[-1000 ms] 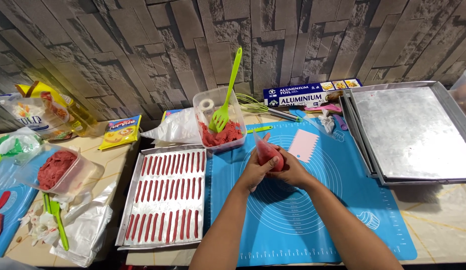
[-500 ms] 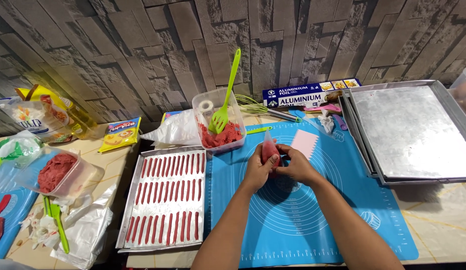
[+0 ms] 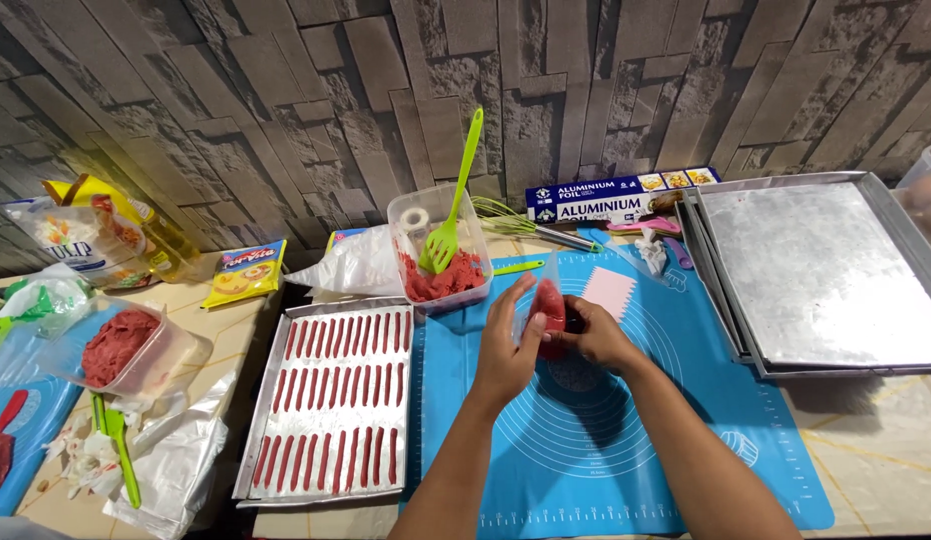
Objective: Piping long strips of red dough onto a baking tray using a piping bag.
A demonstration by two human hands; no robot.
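Both my hands hold a piping bag (image 3: 549,308) of red paste above the blue mat (image 3: 626,440). Left hand (image 3: 506,345) fingers clamped round its left side, right hand (image 3: 598,335) fingers clamped on its right. Tray (image 3: 331,405) of red piped strips just left; tub (image 3: 441,250) with green spatula (image 3: 454,200) far.

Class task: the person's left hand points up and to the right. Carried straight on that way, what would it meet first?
The left hand already touches the red-filled piping bag. Past it, probably the pink scraper on the blue mat, though height above the mat is unclear.
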